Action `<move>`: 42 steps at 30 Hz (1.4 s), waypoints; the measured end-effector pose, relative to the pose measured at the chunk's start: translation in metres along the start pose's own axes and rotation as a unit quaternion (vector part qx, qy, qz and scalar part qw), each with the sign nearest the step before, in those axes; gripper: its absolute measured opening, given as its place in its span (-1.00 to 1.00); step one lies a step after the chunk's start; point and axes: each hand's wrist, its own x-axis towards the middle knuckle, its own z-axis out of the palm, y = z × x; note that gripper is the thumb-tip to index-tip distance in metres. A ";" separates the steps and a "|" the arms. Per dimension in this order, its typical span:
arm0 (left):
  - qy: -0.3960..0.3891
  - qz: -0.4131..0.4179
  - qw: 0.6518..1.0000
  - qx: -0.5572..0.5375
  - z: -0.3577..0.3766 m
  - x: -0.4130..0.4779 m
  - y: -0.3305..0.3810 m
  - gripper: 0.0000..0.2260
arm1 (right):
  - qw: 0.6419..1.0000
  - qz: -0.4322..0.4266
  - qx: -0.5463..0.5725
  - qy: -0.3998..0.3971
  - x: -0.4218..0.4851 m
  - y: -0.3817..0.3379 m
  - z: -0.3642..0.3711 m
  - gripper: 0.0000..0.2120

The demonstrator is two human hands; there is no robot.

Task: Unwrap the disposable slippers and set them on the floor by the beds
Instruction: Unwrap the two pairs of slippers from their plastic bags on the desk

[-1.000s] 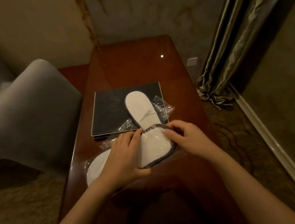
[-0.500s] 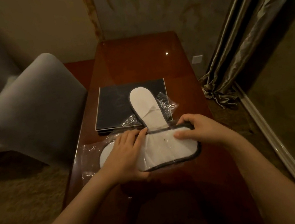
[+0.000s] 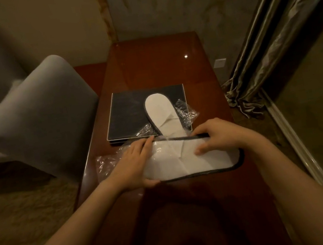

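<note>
Slipper in hand [image 3: 193,160]: white with dark trim, lying crosswise on the wooden table [image 3: 156,62], long axis running left to right, its left end inside the clear wrapper [image 3: 107,164].
Left hand [image 3: 136,165]: closed over the wrapped end, pinning plastic and slipper together.
Right hand [image 3: 217,138]: curled on the bare part, nearer the free end; fingers pinch its far edge.
Coming move, my guess: draw the slipper out rightward, along its length.
Other slipper [image 3: 161,111]: unwrapped, on the dark pad [image 3: 126,111], pointing away, just beyond the hands.
</note>
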 end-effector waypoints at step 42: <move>0.013 -0.314 0.904 -0.289 0.019 0.103 0.034 -0.54 | 0.799 0.212 0.426 0.367 0.062 0.117 0.036 -0.90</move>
